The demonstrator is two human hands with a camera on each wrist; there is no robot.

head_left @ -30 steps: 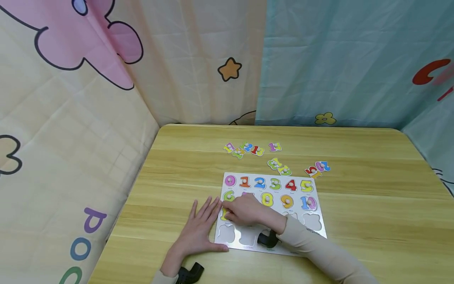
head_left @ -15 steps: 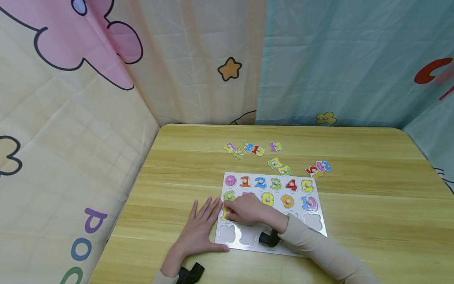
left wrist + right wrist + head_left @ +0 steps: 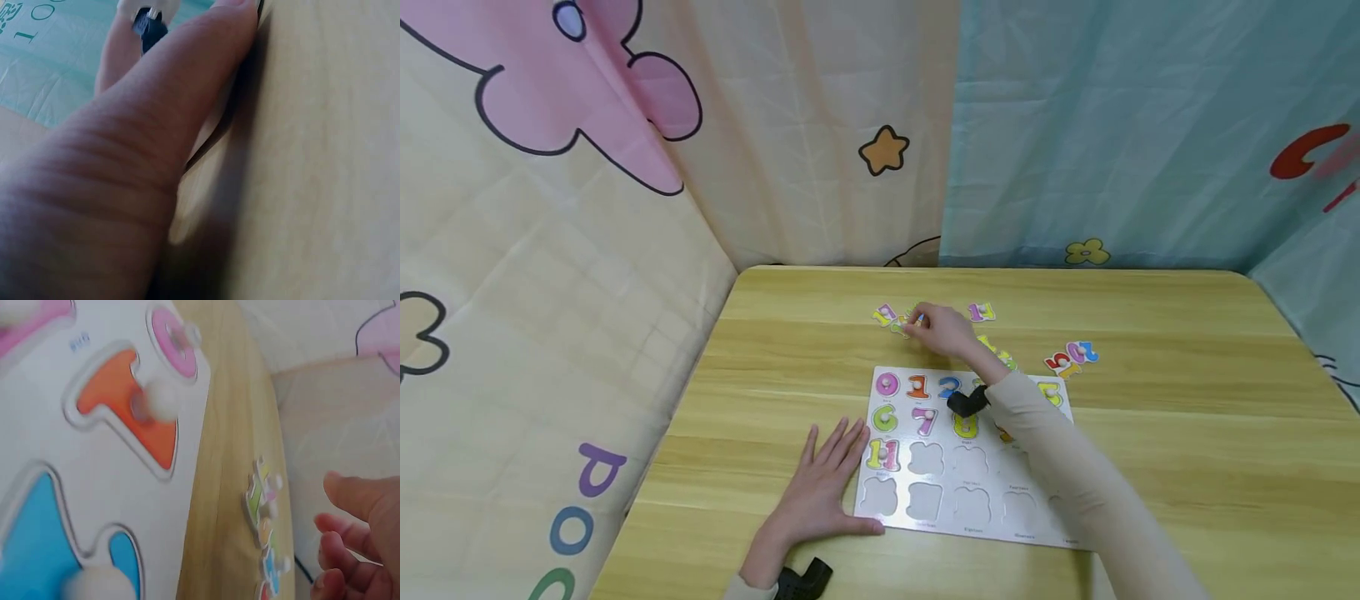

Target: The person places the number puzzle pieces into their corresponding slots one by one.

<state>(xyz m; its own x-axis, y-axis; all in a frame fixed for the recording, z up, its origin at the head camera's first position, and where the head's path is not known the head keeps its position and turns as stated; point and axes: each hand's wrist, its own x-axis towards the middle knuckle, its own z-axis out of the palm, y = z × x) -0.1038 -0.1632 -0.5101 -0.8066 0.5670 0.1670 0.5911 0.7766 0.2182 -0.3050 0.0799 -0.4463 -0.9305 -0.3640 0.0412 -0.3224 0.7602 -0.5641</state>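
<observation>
A white number puzzle board (image 3: 949, 504) lies on the table with knobbed number pieces in its upper rows and a yellow-and-pink 11 piece (image 3: 883, 455) in the third row. My left hand (image 3: 820, 492) lies spread along the board's left edge, thumb at the near corner. Beyond the board, my right hand (image 3: 946, 330) is over a group of loose number pieces, partly hiding them. The right wrist view shows its fingers (image 3: 359, 550) loosely bent, holding nothing, apart from a blue piece (image 3: 271, 570). A purple-and-yellow piece (image 3: 884, 314) lies left of that hand.
Another purple-and-yellow piece (image 3: 982, 312) lies right of the right hand. Farther right are a red-and-orange piece (image 3: 1060, 363) and a purple-and-blue piece (image 3: 1082, 351). Green-yellow pieces (image 3: 1006, 359) sit behind the board, partly under the right forearm. Curtains hang beyond the wooden table (image 3: 775, 358).
My right hand has left the 11 piece in the board and moved away to the loose pieces at the back. The left hand has stayed in place.
</observation>
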